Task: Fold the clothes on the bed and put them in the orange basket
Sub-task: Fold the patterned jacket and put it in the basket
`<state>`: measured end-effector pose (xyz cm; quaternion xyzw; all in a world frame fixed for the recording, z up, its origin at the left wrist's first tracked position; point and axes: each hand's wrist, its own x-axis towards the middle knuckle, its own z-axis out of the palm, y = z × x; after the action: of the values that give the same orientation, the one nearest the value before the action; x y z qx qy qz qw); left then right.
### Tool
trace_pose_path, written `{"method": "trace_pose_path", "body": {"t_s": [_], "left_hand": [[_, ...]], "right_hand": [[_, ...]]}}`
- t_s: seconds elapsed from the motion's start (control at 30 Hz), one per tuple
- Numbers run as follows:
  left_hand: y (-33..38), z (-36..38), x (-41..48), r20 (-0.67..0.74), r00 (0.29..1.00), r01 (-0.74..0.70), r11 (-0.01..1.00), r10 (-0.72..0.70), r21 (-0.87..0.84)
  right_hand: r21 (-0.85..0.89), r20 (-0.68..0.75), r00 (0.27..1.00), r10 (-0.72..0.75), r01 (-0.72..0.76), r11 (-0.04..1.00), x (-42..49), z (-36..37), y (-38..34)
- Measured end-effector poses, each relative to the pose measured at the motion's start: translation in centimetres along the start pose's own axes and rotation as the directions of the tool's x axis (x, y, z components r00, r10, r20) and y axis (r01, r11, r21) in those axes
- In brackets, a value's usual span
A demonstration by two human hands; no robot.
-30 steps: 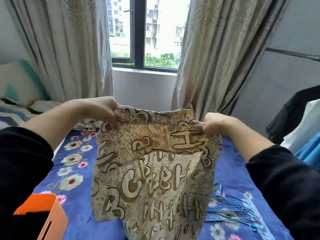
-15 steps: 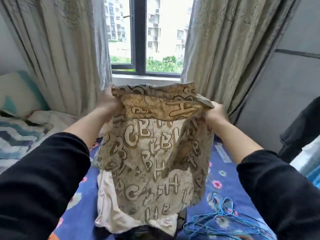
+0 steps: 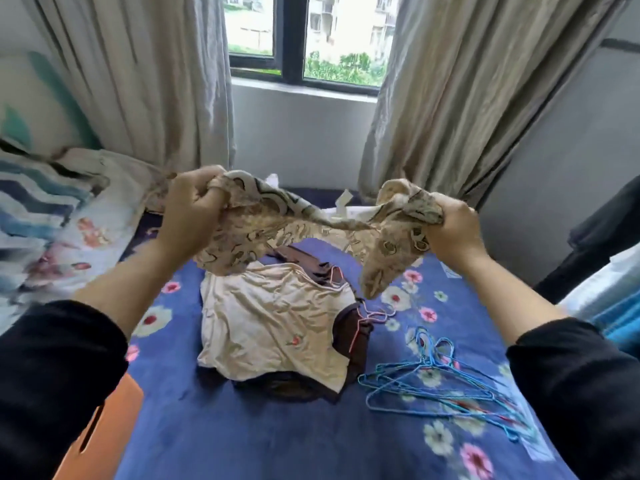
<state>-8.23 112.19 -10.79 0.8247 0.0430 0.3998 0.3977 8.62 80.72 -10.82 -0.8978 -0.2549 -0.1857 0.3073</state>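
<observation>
A beige garment printed with brown letters (image 3: 277,223) stretches in the air between my hands, bunched and twisted above the bed. My left hand (image 3: 194,209) grips its left end and my right hand (image 3: 453,230) grips its right end. Below it on the blue floral bedsheet (image 3: 242,427) lies a cream garment (image 3: 273,320) on top of dark brown clothes (image 3: 356,337). A corner of the orange basket (image 3: 107,424) shows at the lower left, partly hidden by my left sleeve.
Several blue wire hangers (image 3: 440,382) lie on the bed at the right, and a pink one pokes from the clothes pile. Pillows and a striped blanket (image 3: 48,216) sit at the left. Curtains and a window stand behind the bed. Hanging clothes (image 3: 606,237) are at the right.
The lettered garment hung flat and upright before me; now it is lowered, pulled sideways and bunched between my hands. The view tilted down, revealing the clothes pile beneath.
</observation>
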Motion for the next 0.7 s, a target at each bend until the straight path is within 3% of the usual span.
{"method": "trace_pose_path", "body": {"t_s": [0.1, 0.17, 0.23, 0.33, 0.47, 0.53, 0.7], "left_hand": [[-2.9, 0.0, -5.9, 0.316, 0.949, -0.076, 0.979, 0.013, 0.188], [-4.2, 0.4, -10.5, 0.54, 0.84, -0.099, 0.961, -0.059, 0.258], [-6.3, 1.2, -15.7, 0.657, 0.732, -0.088, 0.931, -0.182, 0.355], [-9.6, 2.5, -22.8, 0.727, 0.578, -0.105, 0.85, -0.37, 0.516], [-12.4, 4.0, -32.1, 0.776, 0.32, -0.095, 0.796, -0.544, 0.598], [-12.8, 4.7, -35.6, 0.779, 0.213, -0.113, 0.777, -0.59, 0.619], [-13.5, 6.5, -40.5, 0.751, 0.064, -0.272, 0.713, -0.657, 0.646]], "right_hand": [[-0.093, 0.256, 0.967, -0.012, 0.037, 0.995, -5.0, 2.7, 1.9], [-0.132, 0.47, 0.882, 0.026, 0.041, 0.99, -9.2, 4.8, 3.2], [-0.235, 0.623, 0.777, 0.089, 0.077, 0.969, -13.9, 7.4, 4.3], [-0.405, 0.744, 0.644, 0.179, 0.22, 0.887, -20.6, 10.5, 5.7], [-0.434, 0.854, 0.456, 0.25, 0.362, 0.825, -29.7, 14.5, 7.8], [-0.441, 0.862, 0.426, 0.274, 0.364, 0.821, -33.3, 15.5, 8.7], [-0.454, 0.853, 0.421, 0.309, 0.303, 0.838, -39.3, 17.0, 10.2]]}}
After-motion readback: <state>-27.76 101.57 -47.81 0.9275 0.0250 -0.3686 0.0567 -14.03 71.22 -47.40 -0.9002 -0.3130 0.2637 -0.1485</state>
